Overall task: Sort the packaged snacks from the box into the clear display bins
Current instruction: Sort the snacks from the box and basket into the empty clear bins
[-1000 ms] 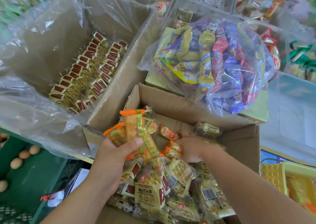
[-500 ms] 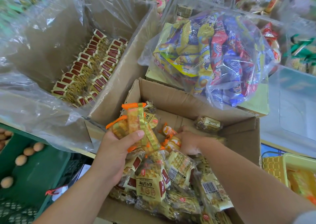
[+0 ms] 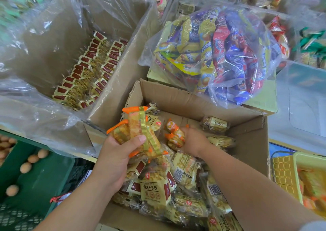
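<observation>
An open cardboard box in front of me holds a heap of yellow-and-red wrapped snacks and a few orange-ended ones. My left hand grips a bunch of orange-ended snack packets above the box's left side. Inside the box, my right hand curls round two more orange-ended packets. Clear display bins stand at the right and along the back.
A big plastic-lined box at the left holds rows of red-labelled packets. A clear bag of blue, red and yellow snacks lies on a pale box behind. A green crate with eggs is lower left, a yellow basket lower right.
My right hand has closed round orange-ended packets in the box and lifted them slightly. The left hand keeps its bunch in about the same place.
</observation>
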A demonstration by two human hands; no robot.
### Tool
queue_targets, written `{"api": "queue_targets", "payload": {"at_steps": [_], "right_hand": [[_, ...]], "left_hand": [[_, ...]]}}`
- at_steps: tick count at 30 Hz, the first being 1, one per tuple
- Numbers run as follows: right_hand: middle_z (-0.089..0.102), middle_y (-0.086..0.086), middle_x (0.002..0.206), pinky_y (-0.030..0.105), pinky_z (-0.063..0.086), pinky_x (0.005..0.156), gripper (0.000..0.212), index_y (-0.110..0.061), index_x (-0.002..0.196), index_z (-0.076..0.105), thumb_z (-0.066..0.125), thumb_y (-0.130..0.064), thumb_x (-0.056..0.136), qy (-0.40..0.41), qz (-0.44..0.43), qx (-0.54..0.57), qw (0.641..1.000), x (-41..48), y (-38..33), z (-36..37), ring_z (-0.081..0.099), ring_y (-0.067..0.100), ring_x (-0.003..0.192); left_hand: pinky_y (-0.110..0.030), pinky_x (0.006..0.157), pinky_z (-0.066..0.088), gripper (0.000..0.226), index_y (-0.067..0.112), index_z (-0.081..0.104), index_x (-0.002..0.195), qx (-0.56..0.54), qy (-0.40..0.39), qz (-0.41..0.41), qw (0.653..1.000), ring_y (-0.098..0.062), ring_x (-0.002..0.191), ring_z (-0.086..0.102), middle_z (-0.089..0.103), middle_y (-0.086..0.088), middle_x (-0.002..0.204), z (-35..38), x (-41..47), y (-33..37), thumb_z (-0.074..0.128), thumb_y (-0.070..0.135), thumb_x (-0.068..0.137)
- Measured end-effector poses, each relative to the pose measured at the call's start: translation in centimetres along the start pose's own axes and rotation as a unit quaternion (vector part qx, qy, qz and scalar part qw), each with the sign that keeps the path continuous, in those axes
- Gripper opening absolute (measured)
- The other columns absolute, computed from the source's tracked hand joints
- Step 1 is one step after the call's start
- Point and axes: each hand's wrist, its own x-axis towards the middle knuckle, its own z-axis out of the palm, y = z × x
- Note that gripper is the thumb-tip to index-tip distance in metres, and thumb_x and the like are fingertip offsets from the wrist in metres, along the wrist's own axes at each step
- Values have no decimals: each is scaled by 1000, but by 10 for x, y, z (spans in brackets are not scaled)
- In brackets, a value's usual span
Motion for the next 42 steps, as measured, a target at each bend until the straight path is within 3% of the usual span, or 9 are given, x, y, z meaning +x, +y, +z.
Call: {"api": "queue_targets", "payload": {"at_steps": [3, 7, 13, 18, 27, 30, 37, 40, 42], "right_hand": [[44, 0, 101, 29, 49, 79, 58, -26, 113, 64, 89, -34, 61, 53, 18, 36, 998, 1, -2, -9, 61, 27, 96], [46, 0, 110, 31, 47, 85, 69, -18, 123, 59, 88, -31, 61, 86, 21, 98, 991, -5, -5, -23, 57, 27, 103], [64, -3, 91, 24, 46, 63, 44, -33, 83, 52, 88, -30, 59, 161, -1, 174, 972, -65, -16, -66, 62, 15, 80], [70, -11, 94, 17, 52, 69, 60, -28, 111, 62, 93, -32, 60, 215, 19, 272, 938, -146, -4, -88, 66, 0, 82], [68, -18, 64, 9, 44, 55, 42, -22, 89, 66, 92, -29, 57, 294, 113, 345, 884, -288, 115, -88, 59, -6, 54], [74, -9, 70, 14, 48, 52, 47, -19, 97, 67, 97, -16, 60, 301, 163, 350, 872, -319, 181, -91, 68, 6, 58], [65, -11, 64, 20, 38, 49, 44, -27, 84, 60, 93, -29, 55, 248, 256, 221, 908, -336, 333, -87, 59, 0, 58], [62, -11, 66, 20, 39, 46, 39, -32, 79, 56, 85, -33, 53, 201, 250, 166, 932, -320, 361, -82, 57, -1, 58], [64, -9, 71, 25, 48, 49, 33, -31, 80, 59, 76, -30, 52, 175, 225, 145, 947, -305, 367, -77, 62, 7, 61]], "left_hand": [[-30, 71, 62, 41, 25, 81, 98, 3, -1, 3, 1000, -27, 99, 77, 78, -12, 109, 2, -3, 1, 89, 30, 57], [-30, 70, 62, 42, 23, 81, 98, 5, -1, 7, 1000, -27, 99, 77, 78, -12, 109, 3, -6, 2, 90, 31, 57], [-31, 68, 62, 30, 23, 82, 93, 5, -9, 11, 1000, -29, 96, 77, 79, -12, 106, 13, -12, 6, 88, 20, 63], [-30, 63, 62, 25, 25, 83, 86, -14, -41, 24, 999, -24, 87, 78, 80, -9, 98, 44, -23, 4, 81, 18, 61], [-43, 86, 56, 30, 21, 83, 88, 10, -127, 3, 992, -27, 95, 76, 78, -12, 105, 136, -56, -44, 88, 16, 59], [-40, 80, 59, 25, 20, 84, 87, 8, -115, -7, 993, -27, 95, 77, 79, -12, 104, 175, -72, -74, 81, 15, 63], [-45, 90, 53, 34, 15, 82, 88, 53, -59, -4, 997, -27, 91, 76, 78, -15, 102, 261, -113, -139, 84, 18, 53], [-37, 80, 56, 36, 22, 83, 87, 105, -55, 16, 993, -21, 84, 77, 80, -10, 96, 285, -122, -162, 91, 9, 54], [-37, 71, 59, 37, 21, 82, 90, 125, -59, 19, 990, -23, 78, 76, 80, -10, 93, 295, -127, -173, 91, 24, 54]]}}
